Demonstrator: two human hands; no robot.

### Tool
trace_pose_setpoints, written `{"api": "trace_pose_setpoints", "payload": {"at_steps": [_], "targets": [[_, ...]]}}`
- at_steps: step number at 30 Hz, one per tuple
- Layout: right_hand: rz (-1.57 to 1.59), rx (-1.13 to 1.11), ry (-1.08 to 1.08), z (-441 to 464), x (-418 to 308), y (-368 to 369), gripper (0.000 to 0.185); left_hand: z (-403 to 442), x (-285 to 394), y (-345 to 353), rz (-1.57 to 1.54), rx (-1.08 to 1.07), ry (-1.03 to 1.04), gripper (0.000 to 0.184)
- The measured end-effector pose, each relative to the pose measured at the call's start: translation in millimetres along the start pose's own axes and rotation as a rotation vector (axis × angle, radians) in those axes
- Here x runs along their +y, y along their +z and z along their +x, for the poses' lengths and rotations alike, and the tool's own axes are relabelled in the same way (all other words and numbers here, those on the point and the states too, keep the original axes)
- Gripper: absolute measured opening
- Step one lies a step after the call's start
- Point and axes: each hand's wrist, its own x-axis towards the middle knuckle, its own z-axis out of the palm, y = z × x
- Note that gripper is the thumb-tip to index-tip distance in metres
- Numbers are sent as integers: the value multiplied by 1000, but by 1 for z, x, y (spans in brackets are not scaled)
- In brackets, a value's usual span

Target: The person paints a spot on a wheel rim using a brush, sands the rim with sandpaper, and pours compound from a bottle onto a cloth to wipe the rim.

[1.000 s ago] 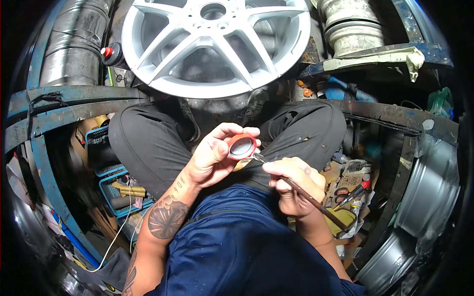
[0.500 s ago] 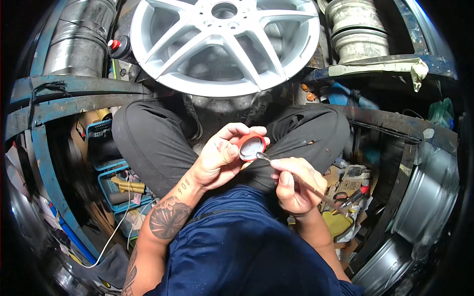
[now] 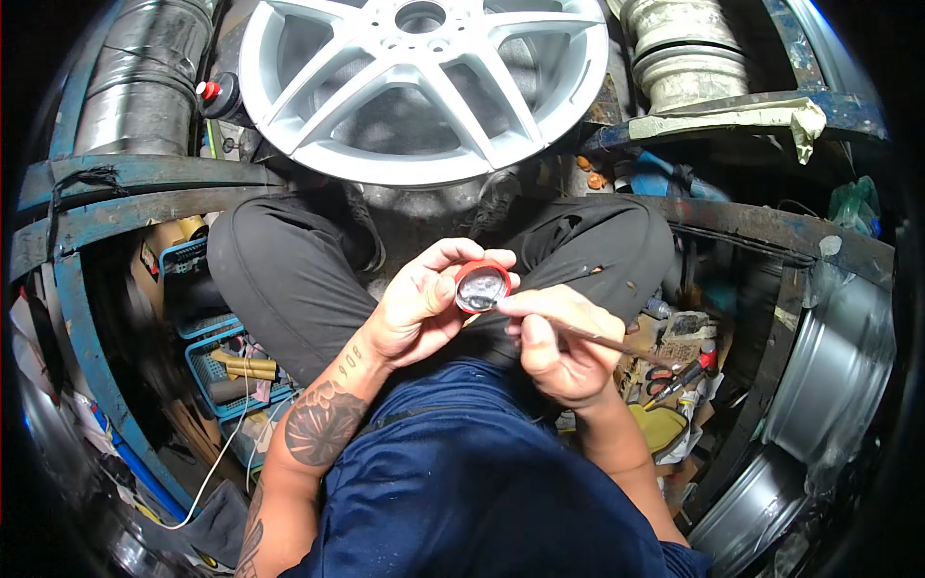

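Note:
My left hand [image 3: 416,310] holds a small round red cap [image 3: 460,300] with its fingers wrapped round the rim, the hollow side facing up. Grey, shiny liquid that looks like paint [image 3: 481,282] coats the inside, with darker streaks in it. A thin paintbrush [image 3: 609,342] with a brown handle is pinched in my right hand [image 3: 570,354]. Its tip reaches the cap's lower right inner edge; my fingers partly hide the bristle end. Both hands are over my lap, close together. Beyond my knees lies a silver multi-spoke wheel rim [image 3: 438,96], face up.
Blue metal frames [image 3: 145,214] flank me. At left are blue baskets [image 3: 198,358] and a black bottle with a red cap [image 3: 221,94]. Stacked rims [image 3: 686,53] stand back right, more rims [image 3: 831,371] at right. Scissors [image 3: 659,378] and clutter lie beside my right leg.
The brush has moved left and deeper into the red cap, and the grey liquid now shows dark streaks. The cap has tilted slightly. My view has shifted a little.

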Motion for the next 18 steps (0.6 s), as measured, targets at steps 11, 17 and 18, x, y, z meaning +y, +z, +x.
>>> {"api": "trace_pose_setpoints", "payload": {"at_steps": [11, 17, 18], "targets": [[-169, 35, -158, 6, 3, -7, 24, -1, -3, -1, 1, -1, 1, 49], [-139, 6, -114, 8, 2, -12, 22, 0, -5, -3, -16, 0, -44, 50], [-151, -44, -152, 8, 1, -11, 22, 1, -6, -4, -29, -5, -48, 50]]}}
